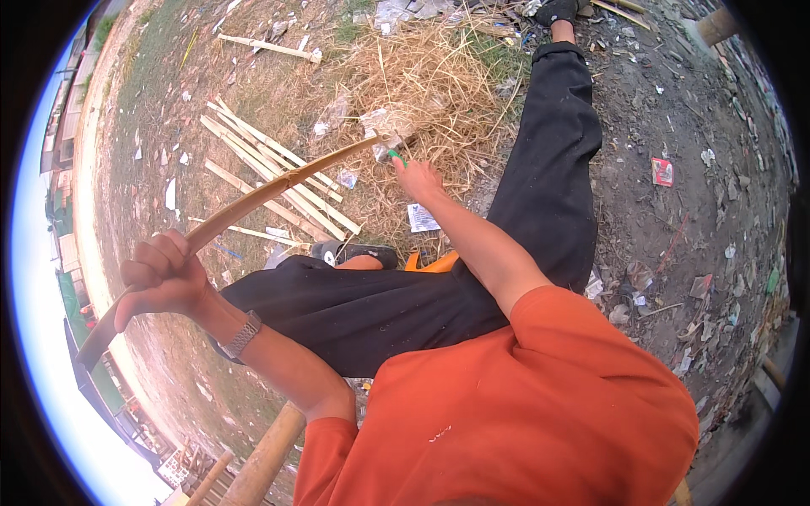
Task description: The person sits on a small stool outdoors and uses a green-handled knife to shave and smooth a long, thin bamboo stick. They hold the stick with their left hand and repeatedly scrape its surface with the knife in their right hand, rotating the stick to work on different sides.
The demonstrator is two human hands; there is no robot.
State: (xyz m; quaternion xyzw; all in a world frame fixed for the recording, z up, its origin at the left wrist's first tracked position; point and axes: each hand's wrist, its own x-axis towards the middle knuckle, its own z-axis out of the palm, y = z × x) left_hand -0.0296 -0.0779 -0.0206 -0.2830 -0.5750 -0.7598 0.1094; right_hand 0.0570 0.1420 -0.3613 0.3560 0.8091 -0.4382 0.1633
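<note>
My left hand [164, 274] is closed around a long, slightly bent bamboo strip [283, 184]. The strip slants up from the left, and its near end sticks out behind my fist. At its far end, my right hand [418, 179] grips a small green-handled tool [396, 156] against or very close to the tip. The tool's working end is too small to make out, but it looks like a knife. Below that tip lies a heap of straw-like shavings [443, 80].
Several split bamboo strips [278, 169] lie on the ground to the left, with another strip [268, 47] farther off. My black-trousered legs [548, 160] spread around the work. An orange object [432, 263] sits between them. Thick bamboo poles [268, 455] stand at lower left; litter dots the ground.
</note>
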